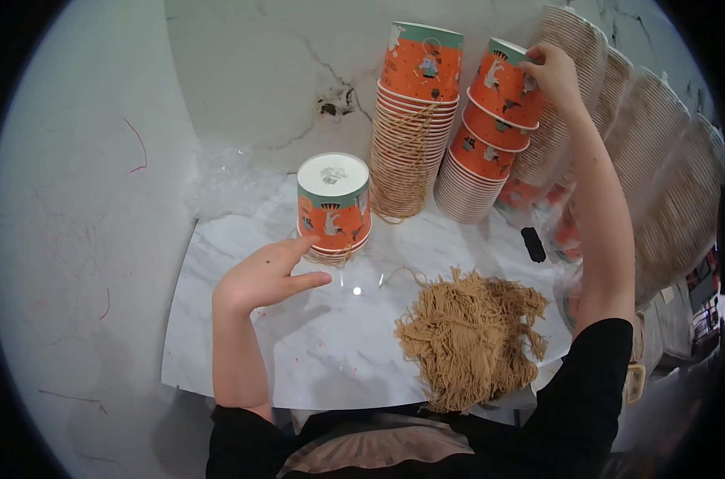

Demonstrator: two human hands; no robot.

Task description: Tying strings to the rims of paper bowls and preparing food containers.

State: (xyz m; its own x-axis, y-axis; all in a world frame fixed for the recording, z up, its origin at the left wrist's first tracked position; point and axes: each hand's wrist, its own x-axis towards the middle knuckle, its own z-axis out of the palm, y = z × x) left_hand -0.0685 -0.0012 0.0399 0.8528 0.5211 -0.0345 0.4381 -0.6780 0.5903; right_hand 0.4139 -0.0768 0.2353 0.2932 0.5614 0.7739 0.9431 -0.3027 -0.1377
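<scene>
A short stack of orange and green paper cups [334, 223] stands upside down on the table, with tan string under its lowest rims. Beside its lower left my left hand [270, 271] is open, thumb and fingers apart, the fingertips at or just in front of the cups. My right hand [552, 70] reaches up to the far right and pinches the upper end of an inverted paper cup [504, 88]. That cup sits loosely over the right-hand stack [470, 188], its rim spaced from the cups below.
A tall stack of inverted cups [414, 152] wound with tan string stands at the back middle. A heap of tan string [474, 339] lies front right. Plastic-wrapped cup sleeves [649, 120] lean at the right, near a small black object [532, 244]. Crumpled clear plastic [231, 180] lies back left.
</scene>
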